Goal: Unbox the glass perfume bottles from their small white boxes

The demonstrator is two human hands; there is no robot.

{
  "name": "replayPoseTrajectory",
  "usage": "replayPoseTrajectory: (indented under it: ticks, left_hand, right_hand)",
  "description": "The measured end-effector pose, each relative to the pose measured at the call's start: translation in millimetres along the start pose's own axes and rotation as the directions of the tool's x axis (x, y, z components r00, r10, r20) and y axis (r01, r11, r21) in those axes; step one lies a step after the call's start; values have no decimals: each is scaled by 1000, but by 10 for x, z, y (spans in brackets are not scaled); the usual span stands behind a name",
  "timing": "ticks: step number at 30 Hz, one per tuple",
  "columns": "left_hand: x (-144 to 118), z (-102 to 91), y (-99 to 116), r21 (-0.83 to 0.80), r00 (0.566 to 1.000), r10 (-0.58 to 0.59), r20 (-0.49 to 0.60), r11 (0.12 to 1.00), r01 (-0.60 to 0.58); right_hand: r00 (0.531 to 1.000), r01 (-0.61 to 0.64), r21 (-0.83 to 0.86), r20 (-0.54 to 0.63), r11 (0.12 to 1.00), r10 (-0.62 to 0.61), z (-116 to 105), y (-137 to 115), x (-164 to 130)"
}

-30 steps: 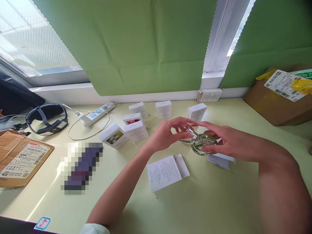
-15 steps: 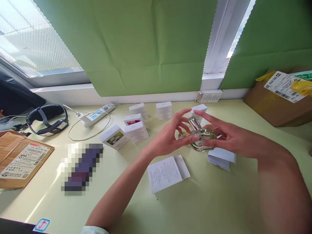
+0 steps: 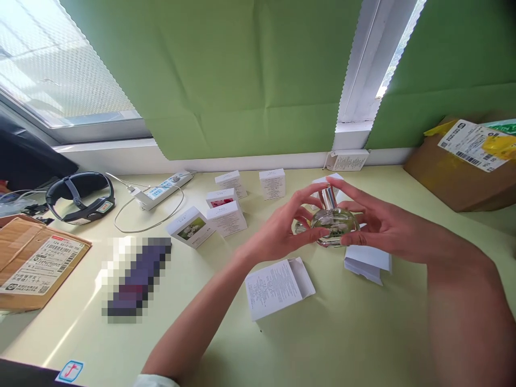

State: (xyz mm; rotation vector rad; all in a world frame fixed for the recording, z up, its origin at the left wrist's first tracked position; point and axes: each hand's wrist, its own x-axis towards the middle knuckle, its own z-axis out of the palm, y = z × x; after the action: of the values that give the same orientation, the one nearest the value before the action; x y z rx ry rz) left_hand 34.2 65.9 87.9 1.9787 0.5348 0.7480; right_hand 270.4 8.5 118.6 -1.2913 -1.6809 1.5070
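A clear glass perfume bottle (image 3: pixel 334 221) with a silver cap stands nearly upright between my two hands, above the table. My left hand (image 3: pixel 282 231) grips its left side, thumb on the front of the glass and index finger at the cap. My right hand (image 3: pixel 382 228) closes on the right side, thumb low on the glass and index finger at the cap's top. Behind my left fingers another shiny glass item shows in part. Below lies an opened white box (image 3: pixel 272 290) with its flap out. A folded white card insert (image 3: pixel 367 260) rests under my right hand.
Several small white boxes (image 3: pixel 228 217) stand toward the back. At left are a power strip (image 3: pixel 163 189) with a cable, a black headset (image 3: pixel 80 199), a cardboard parcel (image 3: pixel 44 263) and a pixelated dark object (image 3: pixel 139 279). A larger carton (image 3: pixel 455 172) sits at the right.
The bottle has turned more upright in my hands, its cap now tilting less to the left. Both hands still hold it in nearly the same place.
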Motion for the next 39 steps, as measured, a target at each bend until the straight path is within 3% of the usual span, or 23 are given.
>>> replayPoseTrajectory:
  ticks: [18,27,39]
  left_hand:
    - [-7,6,-16,-8,1000,21,-13,1000,-22]
    - [-12,-4,-62,8,997,68,-40,998,-67]
    - [-22,-31,-58,42,993,112,-39,993,-111]
  right_hand:
    - [998,48,91,47,995,-52,51,-81,3]
    - [992,106,-81,-60,991,-111,2,96,36]
    - [992,63,-141,-100,988,-78,9,119,26]
